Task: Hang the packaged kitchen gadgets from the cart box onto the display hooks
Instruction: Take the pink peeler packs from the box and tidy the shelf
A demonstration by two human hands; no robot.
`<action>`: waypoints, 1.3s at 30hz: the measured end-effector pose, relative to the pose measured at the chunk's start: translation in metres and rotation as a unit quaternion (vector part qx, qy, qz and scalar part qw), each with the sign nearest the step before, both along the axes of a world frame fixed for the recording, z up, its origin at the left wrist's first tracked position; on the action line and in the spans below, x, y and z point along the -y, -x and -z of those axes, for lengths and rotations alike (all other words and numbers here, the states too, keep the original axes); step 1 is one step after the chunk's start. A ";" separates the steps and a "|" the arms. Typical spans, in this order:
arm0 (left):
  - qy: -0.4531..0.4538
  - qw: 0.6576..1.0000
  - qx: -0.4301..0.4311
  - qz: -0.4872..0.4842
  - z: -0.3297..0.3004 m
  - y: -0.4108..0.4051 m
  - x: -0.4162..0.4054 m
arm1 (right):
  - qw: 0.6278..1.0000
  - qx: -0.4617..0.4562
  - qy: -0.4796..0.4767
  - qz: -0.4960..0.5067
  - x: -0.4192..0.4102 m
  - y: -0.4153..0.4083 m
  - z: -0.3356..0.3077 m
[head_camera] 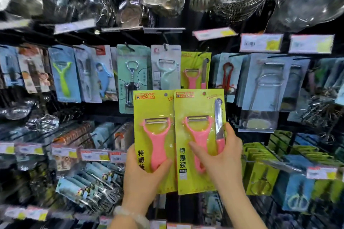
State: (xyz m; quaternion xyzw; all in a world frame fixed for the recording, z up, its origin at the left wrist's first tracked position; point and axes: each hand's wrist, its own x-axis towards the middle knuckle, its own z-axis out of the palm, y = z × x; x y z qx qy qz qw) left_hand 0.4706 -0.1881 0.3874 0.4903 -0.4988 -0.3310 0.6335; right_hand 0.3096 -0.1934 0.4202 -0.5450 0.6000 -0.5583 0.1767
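I hold two yellow-green carded packs in front of the display wall, each with a pink peeler under clear blister. My left hand [143,178] grips the left pack [154,113] at its lower edge, thumb across the peeler handle. My right hand [221,161] grips the right pack [199,115], which partly overlaps the left one and also carries a small knife. Both packs have a hang hole at the top. A matching yellow-green pack [195,69] hangs on a display hook [203,52] just above them. The cart box is out of view.
Other carded gadgets hang left and right: a green peeler [64,78], a corkscrew [132,80], a mint peeler [165,72], clear-packed tools [268,87]. Steel ladles and strainers hang overhead. Price tags line the rails. Lower hooks hold more packs.
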 end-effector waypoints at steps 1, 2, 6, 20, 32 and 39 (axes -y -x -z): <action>0.012 1.000 0.006 0.001 -0.007 0.003 0.006 | 1.000 -0.004 0.007 0.002 0.006 0.002 -0.007; 0.018 1.000 0.007 -0.001 -0.014 0.004 0.013 | 1.000 -0.010 0.013 0.004 0.012 0.005 -0.015; 0.044 0.999 0.013 -0.016 -0.037 0.016 0.038 | 0.999 -0.018 0.041 0.006 0.033 0.017 -0.044; 0.066 0.996 0.011 -0.059 -0.074 0.045 0.086 | 0.996 -0.036 0.081 -0.020 0.090 0.042 -0.075; 0.050 0.995 0.030 -0.083 -0.078 0.032 0.124 | 0.996 -0.061 0.068 0.008 0.128 0.036 -0.082; 0.013 0.993 0.047 -0.108 -0.071 0.017 0.128 | 0.988 -0.131 0.047 0.069 0.159 0.033 -0.075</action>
